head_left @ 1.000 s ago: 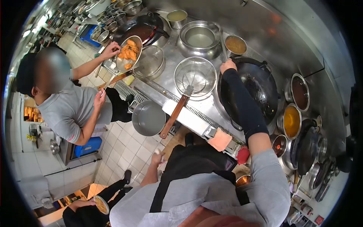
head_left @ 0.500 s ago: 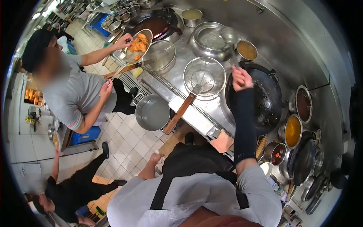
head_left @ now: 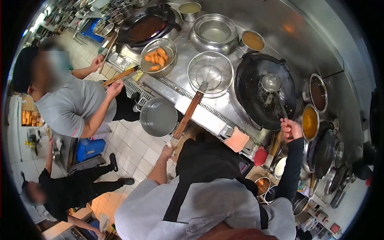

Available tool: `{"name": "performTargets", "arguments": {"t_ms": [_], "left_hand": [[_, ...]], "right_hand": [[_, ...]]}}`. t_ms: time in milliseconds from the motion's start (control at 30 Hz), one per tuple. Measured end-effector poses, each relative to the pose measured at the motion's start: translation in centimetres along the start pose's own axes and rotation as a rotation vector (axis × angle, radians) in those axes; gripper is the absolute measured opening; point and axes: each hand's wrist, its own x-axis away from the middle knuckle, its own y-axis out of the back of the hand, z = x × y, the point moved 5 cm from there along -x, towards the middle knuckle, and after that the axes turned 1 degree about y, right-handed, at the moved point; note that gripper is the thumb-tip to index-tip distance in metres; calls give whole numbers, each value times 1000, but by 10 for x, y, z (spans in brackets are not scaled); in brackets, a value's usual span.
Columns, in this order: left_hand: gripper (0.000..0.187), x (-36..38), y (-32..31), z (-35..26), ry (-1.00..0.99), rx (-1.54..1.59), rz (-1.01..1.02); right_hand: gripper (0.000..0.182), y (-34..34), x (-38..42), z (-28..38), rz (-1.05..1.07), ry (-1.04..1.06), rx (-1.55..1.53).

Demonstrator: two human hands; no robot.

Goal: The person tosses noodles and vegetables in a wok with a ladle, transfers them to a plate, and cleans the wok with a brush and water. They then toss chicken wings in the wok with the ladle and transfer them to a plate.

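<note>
My right hand (head_left: 291, 130) is wrapped round the handle of a metal ladle (head_left: 272, 83). The ladle's bowl is down inside a black wok (head_left: 250, 92), where there is liquid and a little steam. My left hand (head_left: 168, 151) hangs low by my left side with its fingers closed. Something small and white shows at those fingers, too little of it to name. Between my hands, a wire strainer (head_left: 211, 72) with a wooden handle rests on the steel counter, its handle reaching over the front edge.
Right of the wok stand bowls of dark sauce (head_left: 318, 93) and yellow liquid (head_left: 309, 122). A water pot (head_left: 216, 34) is behind. A grey pot (head_left: 159, 117) is at the counter's front. On the left, a co-worker (head_left: 72, 104) holds a strainer of fried pieces (head_left: 157, 60).
My right hand has swung right and toward me, bringing the ladle from above the water pot down into the wok. The co-worker's strainer of fried pieces has come down onto the other strainer.
</note>
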Motion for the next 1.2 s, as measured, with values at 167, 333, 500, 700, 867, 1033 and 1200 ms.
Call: {"name": "performTargets", "arguments": {"t_ms": [167,333,500,700,867,1033,1200], "left_hand": [[37,14,-3,-53,-61,28,14],[39,4,1,-28,-30,47,-44],[46,23,5,25,84,-29,-46],[44,60,18,88,83,123,-113],[36,119,27,116,115,39,-185],[28,74,47,199,-68,-373,-63],[23,68,56,174,-218,-807,-114]], "right_hand": [[38,28,-28,-28,-542,974,1358],[44,-72,-91,-42,-567,1149,815],[15,-230,-122,-29,282,477,-167],[36,-324,-257,20,-419,837,1191],[26,-368,-354,52,195,372,489],[26,-355,-275,50,777,-108,-738],[29,-253,-188,11,741,15,-627]]}}
